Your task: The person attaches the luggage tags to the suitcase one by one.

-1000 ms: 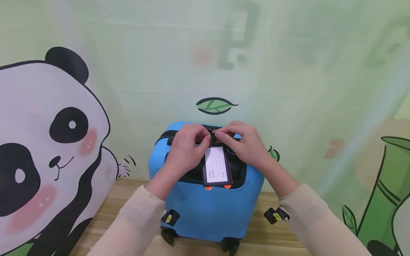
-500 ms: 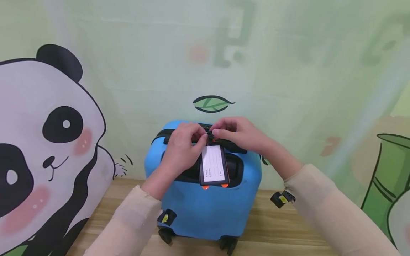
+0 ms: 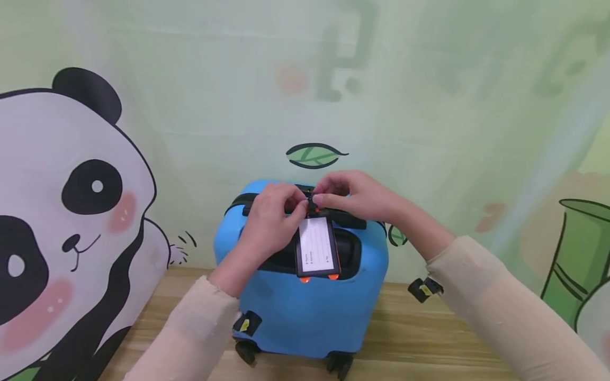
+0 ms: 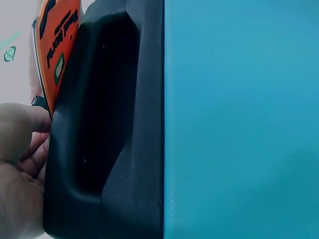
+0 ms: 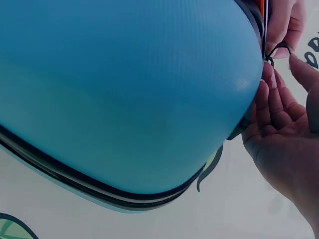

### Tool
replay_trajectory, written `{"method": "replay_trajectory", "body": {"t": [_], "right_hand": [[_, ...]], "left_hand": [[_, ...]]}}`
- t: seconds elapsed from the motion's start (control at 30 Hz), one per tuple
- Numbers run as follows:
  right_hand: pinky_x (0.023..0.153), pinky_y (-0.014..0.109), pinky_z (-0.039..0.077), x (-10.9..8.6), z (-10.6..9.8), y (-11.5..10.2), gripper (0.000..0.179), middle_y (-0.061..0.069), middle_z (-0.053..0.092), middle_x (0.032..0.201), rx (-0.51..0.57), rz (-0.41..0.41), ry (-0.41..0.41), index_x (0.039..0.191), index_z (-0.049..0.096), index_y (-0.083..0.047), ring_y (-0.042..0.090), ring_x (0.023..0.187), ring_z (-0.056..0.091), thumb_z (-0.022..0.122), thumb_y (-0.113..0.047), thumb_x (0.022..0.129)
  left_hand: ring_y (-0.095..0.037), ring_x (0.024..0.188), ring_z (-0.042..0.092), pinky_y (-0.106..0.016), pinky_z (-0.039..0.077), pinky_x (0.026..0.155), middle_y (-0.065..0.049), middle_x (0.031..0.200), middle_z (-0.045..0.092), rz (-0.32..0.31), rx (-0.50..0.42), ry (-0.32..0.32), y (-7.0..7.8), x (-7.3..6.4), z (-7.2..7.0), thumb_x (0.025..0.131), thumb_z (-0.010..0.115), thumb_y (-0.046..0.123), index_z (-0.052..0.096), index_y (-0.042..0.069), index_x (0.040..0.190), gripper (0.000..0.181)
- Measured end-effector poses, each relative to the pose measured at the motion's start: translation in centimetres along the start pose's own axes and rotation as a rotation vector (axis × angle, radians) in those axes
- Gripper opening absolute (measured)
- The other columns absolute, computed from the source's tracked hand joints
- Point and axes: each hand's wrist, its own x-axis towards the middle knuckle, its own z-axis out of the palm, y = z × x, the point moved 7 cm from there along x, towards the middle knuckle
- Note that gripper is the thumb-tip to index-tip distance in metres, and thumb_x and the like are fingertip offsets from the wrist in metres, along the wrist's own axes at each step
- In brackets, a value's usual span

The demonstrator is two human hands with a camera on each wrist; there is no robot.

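Observation:
A blue suitcase (image 3: pixel 305 312) stands upright with black trim and a black recessed grip. From its top handle (image 3: pixel 348 218) hangs a luggage tag (image 3: pixel 316 246), black-framed with a white lined card. The tag's orange back (image 4: pixel 61 37) shows in the left wrist view. My left hand (image 3: pixel 274 217) pinches the tag's thin black strap between thumb and fingers. Close on the right is my right hand (image 3: pixel 364 198), its fingertips right at the strap. In the right wrist view the strap (image 5: pixel 281 46) makes a small loop, with my right thumb (image 5: pixel 303 72) apart from the fingers.
Below the suitcase, wheels (image 3: pixel 339 365) rest on a wood-grain surface (image 3: pixel 410 338). Behind it hangs a pale green printed backdrop (image 3: pixel 214 106) with a panda (image 3: pixel 109 137) at left and bamboo (image 3: pixel 579 259) at right. A black wrist device (image 3: pixel 424 289) sits by my right sleeve.
My right hand has turned and its forearm has swung outward to the right, while its thumb and fingers have spread apart. The left hand stays at the strap. The view has shifted slightly.

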Motion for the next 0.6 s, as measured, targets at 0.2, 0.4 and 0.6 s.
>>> {"method": "replay_trajectory", "body": {"t": [0.2,0.4,0.6], "right_hand": [[0.100,0.043,0.054,0.1,0.2,0.5,0.022,0.008,0.076,0.107,0.073,0.016,0.028,0.121,0.071,-0.005,0.025,0.100,0.069,0.070,-0.019,0.104],[0.093,0.041,0.054,-0.3,0.1,0.0,0.018,0.008,0.074,0.103,0.041,-0.062,0.133,0.118,0.068,-0.004,0.024,0.095,0.068,0.070,-0.010,0.101],[0.089,0.042,0.057,-2.1,0.0,-1.2,0.017,0.005,0.075,0.101,-0.048,-0.168,0.222,0.115,0.073,-0.004,0.019,0.089,0.068,0.075,-0.010,0.099]], "left_hand": [[-0.026,0.095,0.056,-0.040,0.052,0.081,-0.008,0.095,0.070,-0.002,0.005,0.003,0.0,0.0,-0.1,0.102,0.073,0.012,0.075,0.005,0.102,0.007],[-0.026,0.096,0.056,-0.040,0.052,0.081,-0.008,0.096,0.070,0.003,-0.005,0.003,0.1,0.0,0.0,0.102,0.073,0.012,0.075,0.004,0.101,0.008],[-0.025,0.095,0.057,-0.040,0.052,0.081,-0.008,0.096,0.070,0.000,-0.004,0.006,0.1,0.1,0.1,0.102,0.072,0.012,0.075,0.004,0.101,0.008]]}}
